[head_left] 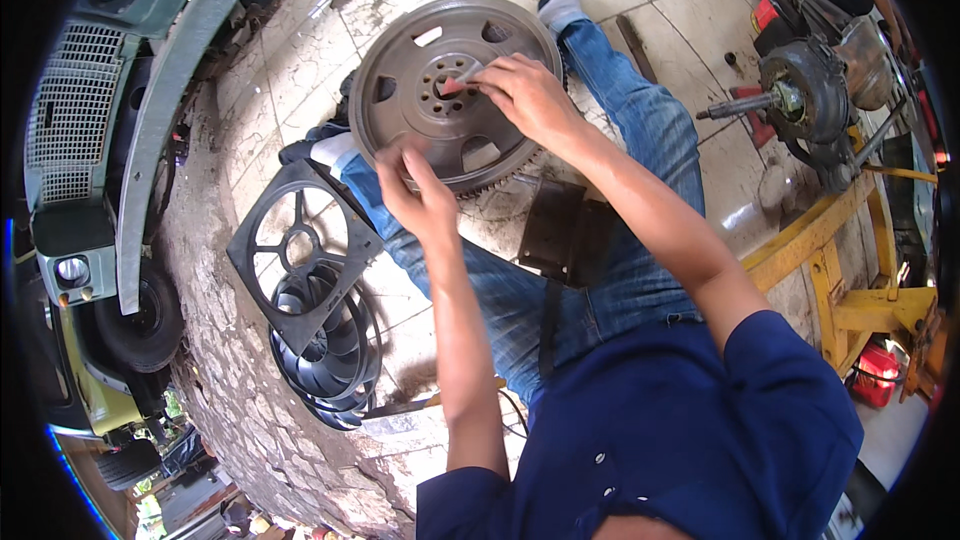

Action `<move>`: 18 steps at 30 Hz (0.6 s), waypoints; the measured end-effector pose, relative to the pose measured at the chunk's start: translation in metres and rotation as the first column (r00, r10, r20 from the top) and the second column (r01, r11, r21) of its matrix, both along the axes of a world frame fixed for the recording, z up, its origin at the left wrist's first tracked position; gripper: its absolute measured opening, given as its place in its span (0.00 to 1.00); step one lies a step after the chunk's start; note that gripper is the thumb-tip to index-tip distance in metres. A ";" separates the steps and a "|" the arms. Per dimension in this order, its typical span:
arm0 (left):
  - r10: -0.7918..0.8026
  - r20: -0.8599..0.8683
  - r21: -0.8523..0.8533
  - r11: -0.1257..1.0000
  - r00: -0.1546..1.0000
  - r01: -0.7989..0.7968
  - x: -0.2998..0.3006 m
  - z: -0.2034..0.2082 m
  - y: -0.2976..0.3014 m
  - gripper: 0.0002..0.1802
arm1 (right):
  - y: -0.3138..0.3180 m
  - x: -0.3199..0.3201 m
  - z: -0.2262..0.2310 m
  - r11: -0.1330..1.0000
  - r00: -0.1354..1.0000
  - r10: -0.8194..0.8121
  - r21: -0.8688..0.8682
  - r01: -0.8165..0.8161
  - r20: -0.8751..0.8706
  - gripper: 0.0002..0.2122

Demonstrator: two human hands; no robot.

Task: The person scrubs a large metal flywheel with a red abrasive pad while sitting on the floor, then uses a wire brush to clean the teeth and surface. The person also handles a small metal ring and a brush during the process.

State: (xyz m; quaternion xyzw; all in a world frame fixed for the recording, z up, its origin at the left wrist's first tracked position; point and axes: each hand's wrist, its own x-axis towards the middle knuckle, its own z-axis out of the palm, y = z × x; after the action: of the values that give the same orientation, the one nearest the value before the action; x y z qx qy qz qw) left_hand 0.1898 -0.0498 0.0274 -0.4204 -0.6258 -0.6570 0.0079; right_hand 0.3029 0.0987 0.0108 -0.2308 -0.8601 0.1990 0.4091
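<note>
Seated, in navy shirt [640, 430] and blue jeans [650, 125], legs spread over the tiled floor [660, 0]. Between my thighs: a dark, blocky metal part [555, 225].

Beyond it, between my shins, the toothed metal flywheel [435, 140], face turned up toward me; what supports it is hidden. Left hand [420, 198]: motion-blurred at the wheel's near left rim, thumb and fingers parted, nothing visible between them; contact with the rim cannot be told. Right hand [530, 100]: fingertips pinched together on a small reddish piece [453, 87], located over the hub and its ring of bolt holes; material unclear.

Toward the floor's left edge, outside my left leg: a black fan shroud [262, 285], partly overlapping black fan blades [315, 380].

Near the floor's right edge: a greasy mechanical assembly [820, 90], shaft pointing toward my right leg; nearer me on that side, a yellow metal frame [830, 295], with a red container [875, 377] by it.

Past the left edge, across a rough stone strip [250, 430]: a grey-green vehicle [80, 105] with grille and headlamp.
</note>
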 end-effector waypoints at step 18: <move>-0.113 0.208 -0.923 0.307 0.972 0.233 0.071 -0.266 -0.010 0.36 | -0.008 -0.006 0.005 0.991 0.995 -0.033 -0.130 0.046 0.099 0.09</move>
State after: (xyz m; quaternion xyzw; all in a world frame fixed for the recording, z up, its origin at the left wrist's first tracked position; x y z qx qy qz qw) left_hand 0.2606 -0.0594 -0.2389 -0.3767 -0.8405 -0.1904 -0.3398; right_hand 0.2967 0.0910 0.0157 -0.2836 -0.8593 0.2358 0.3545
